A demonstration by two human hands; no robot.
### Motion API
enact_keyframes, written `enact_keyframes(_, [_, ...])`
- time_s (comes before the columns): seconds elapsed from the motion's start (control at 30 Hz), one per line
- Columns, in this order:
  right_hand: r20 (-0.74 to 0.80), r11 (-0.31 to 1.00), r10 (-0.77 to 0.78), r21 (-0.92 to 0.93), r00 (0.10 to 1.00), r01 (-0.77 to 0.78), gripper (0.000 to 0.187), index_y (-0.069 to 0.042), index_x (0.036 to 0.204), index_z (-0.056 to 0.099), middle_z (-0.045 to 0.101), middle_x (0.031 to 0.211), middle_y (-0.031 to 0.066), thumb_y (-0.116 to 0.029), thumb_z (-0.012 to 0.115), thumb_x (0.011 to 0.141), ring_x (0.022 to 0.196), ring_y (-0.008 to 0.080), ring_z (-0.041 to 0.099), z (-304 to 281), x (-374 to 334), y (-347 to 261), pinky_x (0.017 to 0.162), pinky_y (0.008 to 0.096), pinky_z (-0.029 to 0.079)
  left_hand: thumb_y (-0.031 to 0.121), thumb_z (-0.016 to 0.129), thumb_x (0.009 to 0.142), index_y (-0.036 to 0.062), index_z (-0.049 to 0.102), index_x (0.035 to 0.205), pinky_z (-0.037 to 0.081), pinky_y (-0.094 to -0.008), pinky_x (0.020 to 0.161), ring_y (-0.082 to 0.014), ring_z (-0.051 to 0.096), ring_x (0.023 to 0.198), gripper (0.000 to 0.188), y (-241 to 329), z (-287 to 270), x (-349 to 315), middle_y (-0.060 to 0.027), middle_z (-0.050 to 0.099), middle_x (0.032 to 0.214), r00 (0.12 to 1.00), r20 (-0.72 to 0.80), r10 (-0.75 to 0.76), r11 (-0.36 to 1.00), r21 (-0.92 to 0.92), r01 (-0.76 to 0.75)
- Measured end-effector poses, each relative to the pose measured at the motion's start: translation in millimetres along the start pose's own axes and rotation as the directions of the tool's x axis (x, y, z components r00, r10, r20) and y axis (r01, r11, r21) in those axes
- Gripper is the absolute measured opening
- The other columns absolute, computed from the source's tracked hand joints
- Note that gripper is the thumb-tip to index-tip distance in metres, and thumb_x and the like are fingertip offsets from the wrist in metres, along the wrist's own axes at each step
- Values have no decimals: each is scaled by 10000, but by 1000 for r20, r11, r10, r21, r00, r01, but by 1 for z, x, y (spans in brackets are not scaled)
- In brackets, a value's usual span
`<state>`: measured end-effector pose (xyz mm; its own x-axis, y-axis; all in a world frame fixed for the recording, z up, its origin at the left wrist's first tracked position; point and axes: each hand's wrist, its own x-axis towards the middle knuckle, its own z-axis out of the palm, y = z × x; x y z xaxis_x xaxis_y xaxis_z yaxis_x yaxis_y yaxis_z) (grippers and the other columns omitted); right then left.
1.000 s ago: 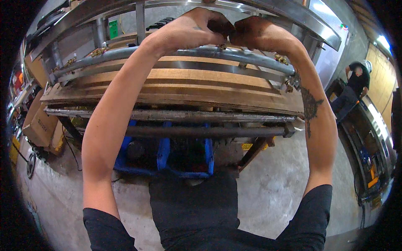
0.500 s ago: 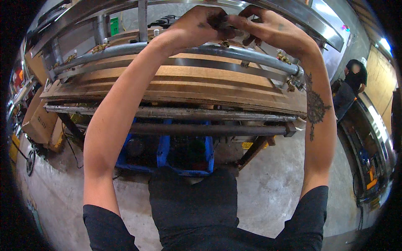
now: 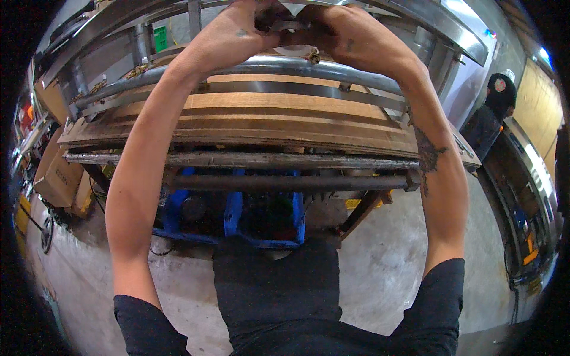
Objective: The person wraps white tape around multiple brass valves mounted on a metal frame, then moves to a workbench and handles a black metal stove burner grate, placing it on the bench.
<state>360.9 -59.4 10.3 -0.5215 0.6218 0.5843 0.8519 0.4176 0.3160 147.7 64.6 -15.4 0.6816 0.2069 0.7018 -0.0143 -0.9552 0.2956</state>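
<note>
Both my arms reach up to the top of the view, over a metal frame. My left hand point(image 3: 237, 38) is bent inward, its darkened fingers curled. Opposite it, my right hand point(image 3: 359, 38) is curled the same way. A small shiny piece point(image 3: 289, 25) shows between the fingertips of both hands; its kind is too blurred and covered to tell. Just below the hands runs a round metal pipe point(image 3: 285, 65) with a small brass fitting point(image 3: 313, 55). Under the pipe, a flat metal bar point(image 3: 267, 87) crosses above brown boards point(image 3: 279, 127).
A slanting metal beam point(image 3: 439, 29) rises at the upper right. Blue bins point(image 3: 233, 207) sit beneath the bench, behind a dark roller bar point(image 3: 285, 183). Cardboard boxes point(image 3: 58, 178) stand at left. Another person point(image 3: 500, 95) is at the far right beside a long machine point(image 3: 516, 196).
Both hands have shifted a little left, and the right hand has turned inward with its fingers more curled. A shiny piece shows between them. The person at right has turned.
</note>
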Motion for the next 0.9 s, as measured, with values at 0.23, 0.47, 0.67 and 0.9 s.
enact_keyframes(0.23, [41,969,118,215,992,-124,295,33,1002,715,715,880,244,-254,659,963,813,332,708,-1,25,-25,747,429,556,64,753,904,-10,644,1185,532,-318,969,-174,682,1016,310,-24,-2,-10,-93,725,1108,999,-29,-31,998,-47,29])
enact_keyframes(0.47, [139,971,222,-120,965,-206,236,25,1060,702,739,939,202,-189,625,999,857,302,718,3,43,-20,783,440,565,87,753,899,26,648,1172,552,-346,904,-198,708,968,299,-32,-8,-5,-135,737,1052,991,-38,126,958,263,-111])
enact_keyframes(0.67, [24,980,4,199,1000,-8,222,13,1043,724,750,981,181,-181,621,1008,880,299,716,21,35,22,843,413,562,183,757,905,39,649,1171,556,-377,880,-252,732,948,321,-33,-5,-4,-137,751,1019,996,-70,-58,953,293,76])
enact_keyframes(0.9, [98,950,-10,312,995,-21,307,22,1021,731,752,940,195,-272,646,1014,769,227,648,27,49,17,776,398,536,266,775,887,41,652,1177,555,-405,942,-305,736,1017,387,-34,-3,-8,-163,756,1075,997,-55,-62,935,346,77])
